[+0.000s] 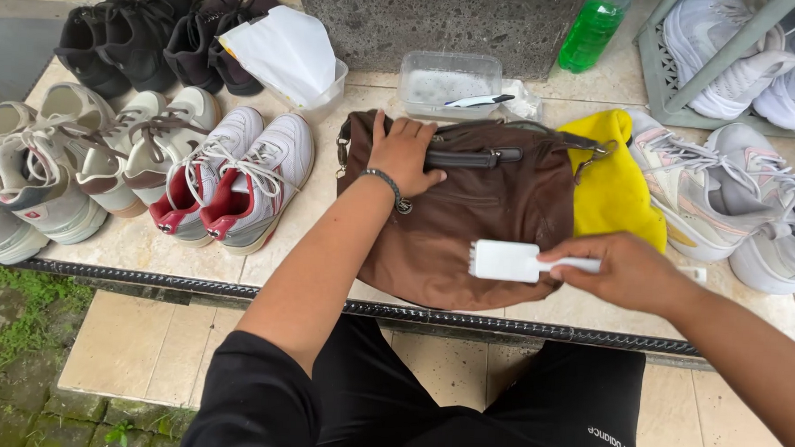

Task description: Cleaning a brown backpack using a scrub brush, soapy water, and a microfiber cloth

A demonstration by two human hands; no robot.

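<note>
A: Brown soft leather handbag [469, 222] lying flat on the tiled ledge [147, 239], yellow cloth [614, 184] under its right end.

B: Yep. Left hand [405, 152] spread flat, pressing near the zip. Right hand [628, 269] pinching a white plastic brush [508, 260], bristles against the bag's lower edge.

Black short-sleeve top, black trousers w/ white-and-red print, dark bead bracelet [383, 181] on left wrist.

Matt brown leather bag [470, 209], white plastic brush [503, 260]
</note>
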